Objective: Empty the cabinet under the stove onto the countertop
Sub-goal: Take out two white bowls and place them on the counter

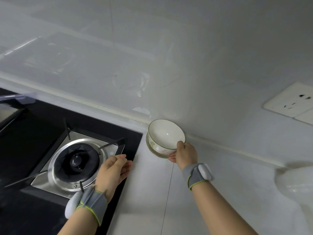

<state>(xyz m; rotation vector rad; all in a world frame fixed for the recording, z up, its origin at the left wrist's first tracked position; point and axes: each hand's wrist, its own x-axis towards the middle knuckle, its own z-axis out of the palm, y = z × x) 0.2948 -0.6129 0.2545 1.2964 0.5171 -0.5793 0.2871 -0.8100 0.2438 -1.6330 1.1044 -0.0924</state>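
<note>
A white bowl (pixel 165 135) with a thin green rim and a faint flower print rests on a small plate (pixel 153 150) on the white countertop (pixel 152 192), close to the back wall. My right hand (pixel 183 154) grips the bowl's near rim, thumb over the edge and fingers under the side. My left hand (pixel 112 170) hovers open over the right edge of the black stove (pixel 40 126), fingers spread and holding nothing. The cabinet under the stove is out of view.
The stove's steel burner (pixel 76 164) with its pan supports lies left of my left hand. A wall socket (pixel 291 100) sits on the tiled wall at the right. A blurred white object (pixel 296 182) stands at the right edge of the counter.
</note>
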